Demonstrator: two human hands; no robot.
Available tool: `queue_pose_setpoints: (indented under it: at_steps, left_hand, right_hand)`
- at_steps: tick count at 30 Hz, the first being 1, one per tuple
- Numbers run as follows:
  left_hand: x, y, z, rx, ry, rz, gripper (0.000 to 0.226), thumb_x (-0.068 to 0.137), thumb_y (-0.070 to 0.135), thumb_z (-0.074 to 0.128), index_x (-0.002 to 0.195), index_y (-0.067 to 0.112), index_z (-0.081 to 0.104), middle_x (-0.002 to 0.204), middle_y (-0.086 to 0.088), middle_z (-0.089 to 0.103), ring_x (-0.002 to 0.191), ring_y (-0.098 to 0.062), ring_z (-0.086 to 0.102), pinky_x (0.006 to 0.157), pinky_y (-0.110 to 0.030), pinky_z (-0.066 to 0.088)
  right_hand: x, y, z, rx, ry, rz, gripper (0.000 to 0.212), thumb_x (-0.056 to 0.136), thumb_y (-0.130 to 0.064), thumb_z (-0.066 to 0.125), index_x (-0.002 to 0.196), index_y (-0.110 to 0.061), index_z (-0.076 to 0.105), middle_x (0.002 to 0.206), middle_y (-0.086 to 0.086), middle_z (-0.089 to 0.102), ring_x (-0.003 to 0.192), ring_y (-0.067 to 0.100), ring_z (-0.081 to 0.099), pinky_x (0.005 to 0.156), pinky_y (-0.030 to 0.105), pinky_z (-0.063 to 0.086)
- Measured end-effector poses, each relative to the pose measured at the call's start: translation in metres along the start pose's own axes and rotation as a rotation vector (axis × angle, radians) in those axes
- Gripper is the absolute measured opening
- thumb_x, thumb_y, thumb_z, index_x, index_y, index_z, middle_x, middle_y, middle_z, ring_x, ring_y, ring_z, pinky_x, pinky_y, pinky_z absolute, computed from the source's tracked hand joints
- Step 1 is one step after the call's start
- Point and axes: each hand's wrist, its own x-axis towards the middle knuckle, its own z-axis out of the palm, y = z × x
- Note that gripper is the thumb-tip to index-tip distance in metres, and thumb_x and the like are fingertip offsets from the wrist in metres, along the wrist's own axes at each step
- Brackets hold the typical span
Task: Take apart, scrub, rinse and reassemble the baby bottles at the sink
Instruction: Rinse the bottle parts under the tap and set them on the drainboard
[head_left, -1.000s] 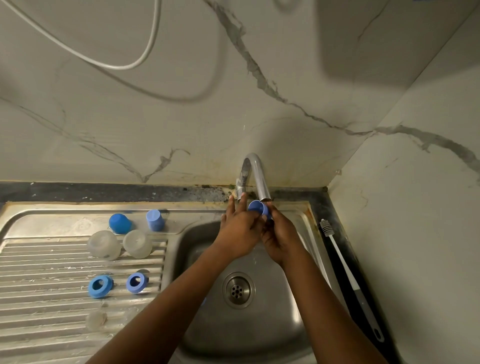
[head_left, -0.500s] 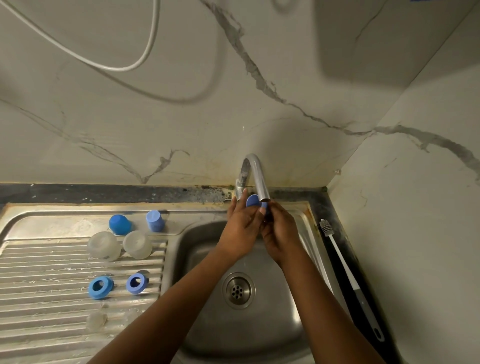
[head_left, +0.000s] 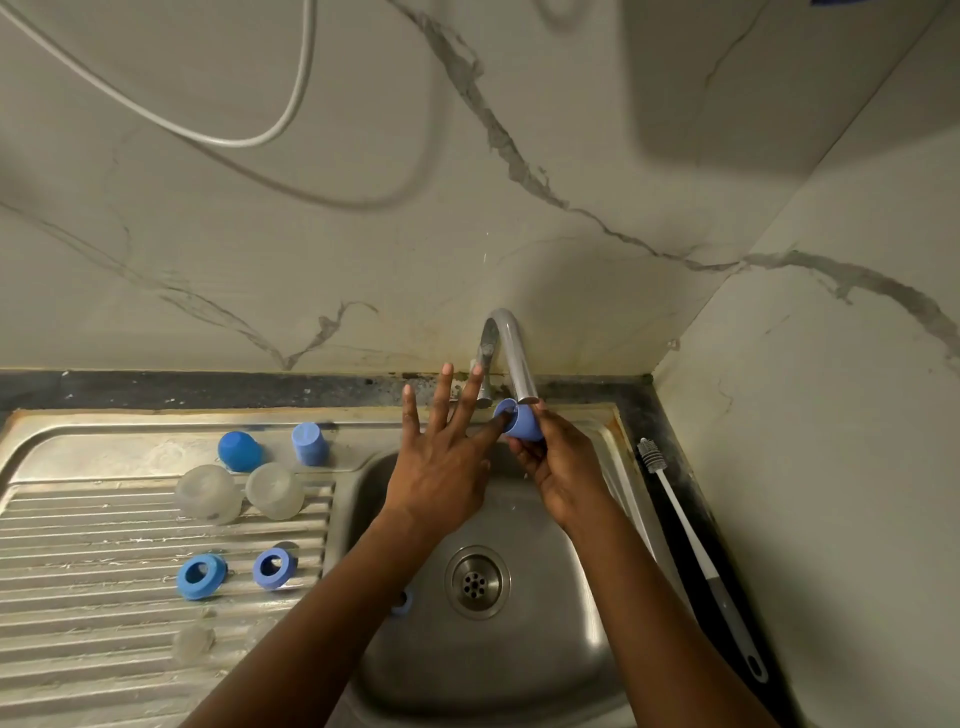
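Right hand (head_left: 563, 467) pinches blue cap (head_left: 524, 427) just under the tap (head_left: 511, 353) spout, over the sink (head_left: 519, 654). Left hand (head_left: 441, 467) spread, one finger poked into the cap mouth. Rinse step, likely: sweep finger round whole inner wall, turn cap, grip firm as wet plastic slips. Can't tell if water runs

Left hand (head_left: 441, 470) spreads straight fingers (head_left: 444, 397), forefinger inside the blue cap (head_left: 524, 427) that the right hand (head_left: 563, 470) pinches.
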Motion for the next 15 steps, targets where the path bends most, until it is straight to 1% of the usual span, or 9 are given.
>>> queue_pose_setpoints:
  at_steps: [2,5,7,9,11,12,13,14,15]
  left_hand:
    - [-0.005,0.0,-0.001,-0.063,-0.046,-0.027,0.085,0.101,0.048,0.056,0.166,0.048,0.001,0.17,-0.009,-0.036,0.154,-0.04,-0.037,0.123,-0.073,-0.003]
    - [-0.012,0.005,-0.003,-0.205,-0.107,-0.001,0.083,0.098,0.039,0.06,0.165,0.047,0.01,0.171,-0.004,-0.033,0.154,-0.034,-0.039,0.127,-0.068,-0.003]
    - [-0.015,0.011,-0.006,-0.458,-0.163,-0.038,0.081,0.096,0.032,0.064,0.164,0.044,0.022,0.176,-0.001,-0.021,0.157,-0.029,-0.034,0.13,-0.06,-0.003]
    - [-0.016,0.019,-0.012,-0.817,-0.201,-0.123,0.073,0.095,0.021,0.069,0.16,0.037,0.04,0.177,-0.002,0.01,0.163,-0.026,-0.015,0.132,-0.054,0.004]
    - [-0.016,0.027,-0.022,-1.241,-0.211,-0.219,0.059,0.096,0.009,0.07,0.147,0.035,0.057,0.162,-0.001,0.046,0.159,-0.023,0.024,0.126,-0.042,0.031]
    - [-0.016,0.029,-0.025,-1.451,-0.203,-0.29,0.052,0.096,0.004,0.069,0.138,0.034,0.064,0.148,0.0,0.061,0.146,-0.018,0.048,0.114,-0.033,0.045]
    - [-0.016,0.031,-0.027,-1.623,-0.198,-0.386,0.046,0.096,0.002,0.067,0.131,0.033,0.07,0.133,0.002,0.071,0.127,-0.014,0.063,0.1,-0.025,0.053]
    - [-0.015,0.032,-0.029,-1.747,-0.196,-0.482,0.043,0.096,0.002,0.066,0.128,0.03,0.073,0.122,0.003,0.076,0.114,-0.012,0.07,0.09,-0.023,0.055]
    - [-0.014,0.032,-0.029,-1.818,-0.184,-0.558,0.041,0.097,0.002,0.065,0.128,0.028,0.074,0.117,0.002,0.078,0.108,-0.013,0.073,0.085,-0.024,0.056]
  right_hand:
    - [0.0,0.003,-0.002,-0.022,0.003,0.005,0.031,0.104,-0.031,0.065,0.126,-0.009,0.071,0.12,0.014,0.077,0.109,0.028,0.076,0.074,0.027,0.063]
    - [-0.001,0.006,-0.003,-0.033,0.026,-0.003,0.031,0.104,-0.032,0.066,0.125,-0.009,0.071,0.119,0.014,0.077,0.106,0.028,0.076,0.074,0.027,0.062]
    - [-0.001,0.007,-0.002,-0.023,0.069,-0.005,0.032,0.104,-0.03,0.066,0.124,-0.006,0.071,0.118,0.017,0.076,0.103,0.029,0.076,0.07,0.027,0.062]
    - [-0.001,0.008,-0.002,-0.019,0.095,-0.004,0.033,0.104,-0.029,0.066,0.124,-0.003,0.07,0.118,0.019,0.075,0.101,0.029,0.075,0.068,0.026,0.062]
    - [-0.002,0.009,-0.003,-0.03,0.094,-0.018,0.032,0.104,-0.029,0.066,0.124,-0.004,0.07,0.12,0.018,0.074,0.105,0.029,0.075,0.07,0.026,0.062]
    - [-0.002,0.01,-0.004,-0.045,0.081,-0.036,0.031,0.105,-0.029,0.065,0.123,-0.005,0.071,0.12,0.018,0.075,0.104,0.028,0.075,0.072,0.026,0.062]
    - [-0.002,0.01,-0.005,-0.062,0.065,-0.058,0.029,0.105,-0.028,0.064,0.122,-0.006,0.072,0.12,0.018,0.075,0.102,0.027,0.076,0.073,0.027,0.062]
    - [-0.002,0.011,-0.006,-0.084,0.052,-0.078,0.027,0.106,-0.028,0.063,0.121,-0.007,0.073,0.12,0.017,0.076,0.102,0.027,0.076,0.075,0.028,0.062]
    - [-0.002,0.011,-0.006,-0.108,0.047,-0.096,0.026,0.106,-0.027,0.063,0.121,-0.008,0.073,0.121,0.015,0.075,0.105,0.027,0.076,0.078,0.03,0.062]
